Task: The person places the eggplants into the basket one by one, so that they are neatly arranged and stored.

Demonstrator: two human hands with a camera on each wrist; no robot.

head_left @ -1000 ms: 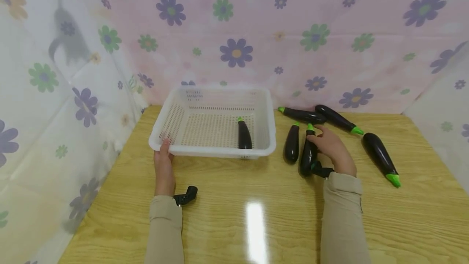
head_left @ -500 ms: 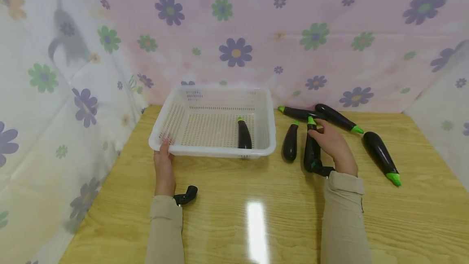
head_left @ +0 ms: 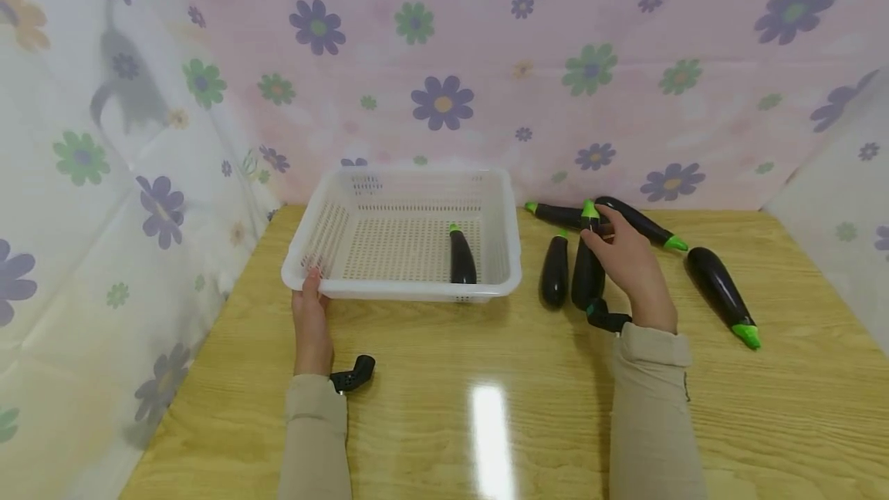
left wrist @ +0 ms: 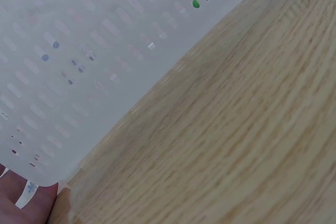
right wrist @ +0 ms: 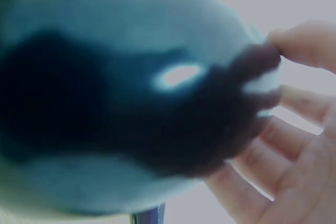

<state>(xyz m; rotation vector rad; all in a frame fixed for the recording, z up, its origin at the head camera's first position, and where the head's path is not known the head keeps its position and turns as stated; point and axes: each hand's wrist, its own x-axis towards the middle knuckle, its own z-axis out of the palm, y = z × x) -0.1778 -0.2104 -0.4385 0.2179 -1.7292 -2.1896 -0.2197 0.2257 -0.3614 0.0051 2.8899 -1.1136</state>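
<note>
My right hand (head_left: 628, 265) pinches a dark, glossy eggplant (head_left: 587, 278) near its green stem end, thumb on one side and fingers on the other. In the right wrist view this eggplant (right wrist: 131, 103) fills most of the picture, with the fingertips at its edge. At the near left corner of a white plastic basket (head_left: 410, 289), my left hand (head_left: 312, 330) grips the rim, thumb on top. One eggplant (head_left: 462, 257) lies inside the basket, toward the right. The left wrist view shows the slotted basket wall (left wrist: 105, 51) and part of the left hand (left wrist: 31, 203).
Beside the held eggplant lies another eggplant (head_left: 554, 275). Two more, a back eggplant (head_left: 556, 214) and a slanted eggplant (head_left: 639, 222), are near the flowered cloth (head_left: 486, 99). Farther right is one more eggplant (head_left: 721, 292) on the wooden table (head_left: 417, 407).
The right hand has shifted the pinched eggplant toward the back of the table, its stem now higher in the head view. My left hand stays on the basket rim.
</note>
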